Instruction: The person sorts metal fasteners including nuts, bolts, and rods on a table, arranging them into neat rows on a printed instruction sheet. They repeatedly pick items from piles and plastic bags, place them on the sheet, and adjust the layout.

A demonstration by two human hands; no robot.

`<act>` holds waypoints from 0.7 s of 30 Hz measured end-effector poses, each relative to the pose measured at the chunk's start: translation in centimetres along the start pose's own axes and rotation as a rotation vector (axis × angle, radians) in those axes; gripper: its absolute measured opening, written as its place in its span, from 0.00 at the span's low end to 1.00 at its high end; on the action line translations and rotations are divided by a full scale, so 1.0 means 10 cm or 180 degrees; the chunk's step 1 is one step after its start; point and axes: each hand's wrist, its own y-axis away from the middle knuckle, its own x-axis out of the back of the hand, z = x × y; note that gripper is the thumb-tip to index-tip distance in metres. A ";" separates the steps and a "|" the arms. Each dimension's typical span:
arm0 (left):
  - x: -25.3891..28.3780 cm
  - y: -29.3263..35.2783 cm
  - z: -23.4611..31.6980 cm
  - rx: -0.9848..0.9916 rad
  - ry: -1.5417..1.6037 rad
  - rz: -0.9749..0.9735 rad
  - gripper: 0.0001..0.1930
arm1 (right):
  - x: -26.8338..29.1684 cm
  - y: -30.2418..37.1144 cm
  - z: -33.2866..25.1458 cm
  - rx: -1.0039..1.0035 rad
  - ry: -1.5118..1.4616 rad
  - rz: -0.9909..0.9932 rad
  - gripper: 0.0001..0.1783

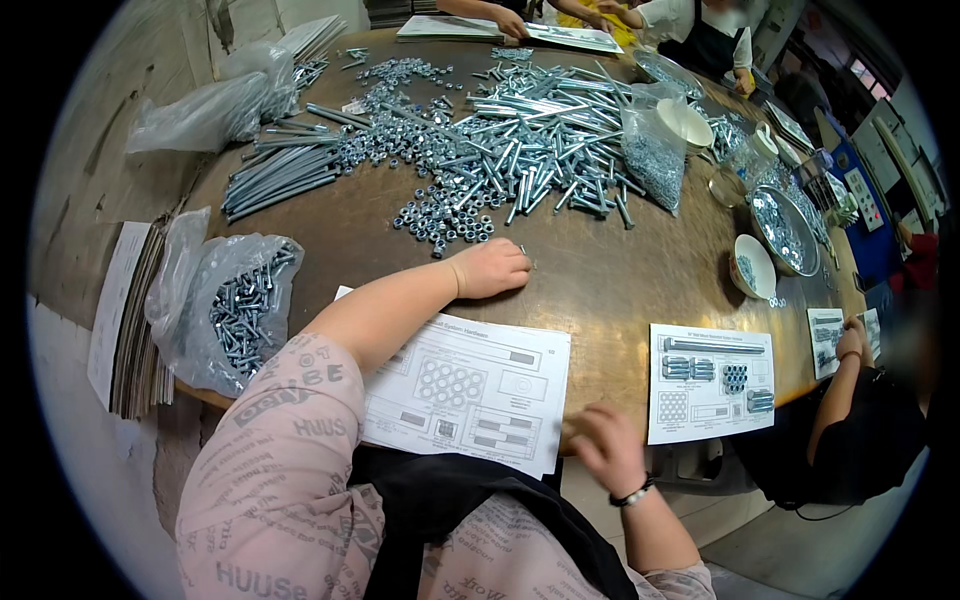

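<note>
My left hand [492,268] rests on the table with its fingers curled together, just in front of a cluster of hex nuts [440,222]. A small shiny bit shows at its fingertips, too small to make out. Beneath my left forearm lies a white card [510,385] printed with outlines of hardware. Close to the card's right edge is my right hand [605,445], slightly blurred, its fingers bent and apart with nothing visible in them. A dark beaded band circles that wrist.
Bolts [550,140] heap mid-table beside long rods [285,170]. At left are a plastic bag of bolts [250,310] and stacked cards [125,320]. Rightward stand a packed hardware card [712,400], a white bowl [750,268] and a metal bowl [785,230]. Other people work around the table.
</note>
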 end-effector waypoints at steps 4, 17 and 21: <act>0.36 0.03 -0.10 0.0901 0.0324 0.0440 0.10 | -0.24 -0.01 -0.30 0.0689 0.0367 -0.0934 0.36; 1.20 1.70 0.90 0.3062 0.0789 -0.0323 0.26 | -0.24 -0.21 -0.08 0.0420 0.0654 -0.1029 0.31; 1.06 1.81 1.16 0.3069 0.0433 -0.0038 0.24 | -0.16 -0.37 -0.05 0.0644 0.0749 -0.1169 0.31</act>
